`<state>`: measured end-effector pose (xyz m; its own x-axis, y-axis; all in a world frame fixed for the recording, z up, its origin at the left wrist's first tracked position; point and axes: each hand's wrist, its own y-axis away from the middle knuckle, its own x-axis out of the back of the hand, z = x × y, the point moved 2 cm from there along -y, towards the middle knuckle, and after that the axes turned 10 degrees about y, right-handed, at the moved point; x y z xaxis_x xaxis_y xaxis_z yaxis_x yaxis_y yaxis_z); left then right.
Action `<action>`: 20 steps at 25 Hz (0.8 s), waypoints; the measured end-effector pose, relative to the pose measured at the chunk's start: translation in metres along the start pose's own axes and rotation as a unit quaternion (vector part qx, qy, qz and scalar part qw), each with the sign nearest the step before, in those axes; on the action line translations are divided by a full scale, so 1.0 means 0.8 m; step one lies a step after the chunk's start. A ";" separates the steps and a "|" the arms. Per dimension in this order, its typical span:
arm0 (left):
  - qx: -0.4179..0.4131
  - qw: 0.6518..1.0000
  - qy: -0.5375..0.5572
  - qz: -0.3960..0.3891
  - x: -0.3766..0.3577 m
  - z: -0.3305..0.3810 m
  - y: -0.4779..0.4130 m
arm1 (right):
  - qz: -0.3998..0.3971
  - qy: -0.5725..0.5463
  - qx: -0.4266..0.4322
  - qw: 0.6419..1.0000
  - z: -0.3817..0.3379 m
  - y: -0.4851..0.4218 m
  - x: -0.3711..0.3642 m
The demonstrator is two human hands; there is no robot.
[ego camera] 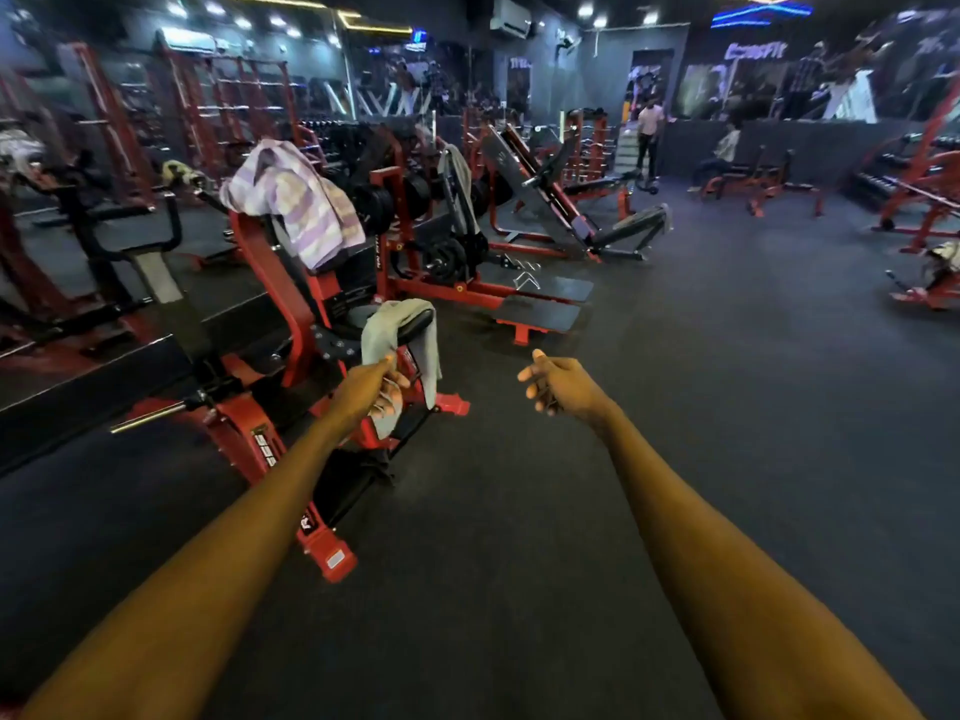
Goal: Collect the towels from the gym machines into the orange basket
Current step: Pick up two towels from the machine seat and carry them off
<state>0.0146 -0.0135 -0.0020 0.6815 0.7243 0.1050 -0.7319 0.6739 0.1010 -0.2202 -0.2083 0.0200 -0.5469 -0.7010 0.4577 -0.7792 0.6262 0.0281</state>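
Both arms outstretched: left hand point(382, 389) grips grey towel point(397, 330) (right hand point(558, 384) loose).

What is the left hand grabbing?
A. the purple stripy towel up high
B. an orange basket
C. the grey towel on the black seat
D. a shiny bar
C: the left hand is pinching the lower end of the grey towel draped over the black seat, while the purple striped towel hangs untouched above.
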 end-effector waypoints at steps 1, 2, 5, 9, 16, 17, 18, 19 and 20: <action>-0.005 1.000 -0.003 0.008 0.017 0.003 -0.011 | -0.002 0.002 0.004 1.000 -0.008 -0.020 -0.014; -0.008 1.000 -0.001 0.019 0.034 0.006 -0.025 | -0.004 0.000 0.005 1.000 -0.015 -0.042 -0.026; -0.025 0.999 0.009 0.043 0.087 0.018 -0.081 | -0.014 0.004 0.011 1.000 -0.043 -0.113 -0.062; -0.032 0.997 0.019 0.072 0.134 0.028 -0.145 | -0.016 -0.004 0.012 1.000 -0.064 -0.195 -0.096; -0.013 0.997 0.004 0.080 0.180 0.002 -0.278 | -0.054 -0.023 -0.020 0.998 -0.050 -0.353 -0.148; -0.011 0.997 -0.003 0.082 0.185 -0.002 -0.303 | -0.057 -0.025 -0.020 0.998 -0.047 -0.382 -0.152; -0.012 0.996 -0.009 0.085 0.190 -0.003 -0.329 | -0.059 -0.028 -0.019 0.998 -0.044 -0.413 -0.156; -0.011 0.996 -0.016 0.089 0.194 -0.004 -0.356 | -0.059 -0.031 -0.021 0.998 -0.040 -0.445 -0.159; -0.011 0.995 -0.016 0.096 0.197 -0.004 -0.383 | -0.059 -0.031 -0.023 0.997 -0.038 -0.477 -0.160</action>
<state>0.3464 -0.1052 -0.0194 0.5292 0.8348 0.1517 -0.8478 0.5274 0.0553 0.1565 -0.3470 -0.0226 -0.4707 -0.7903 0.3921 -0.8257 0.5512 0.1198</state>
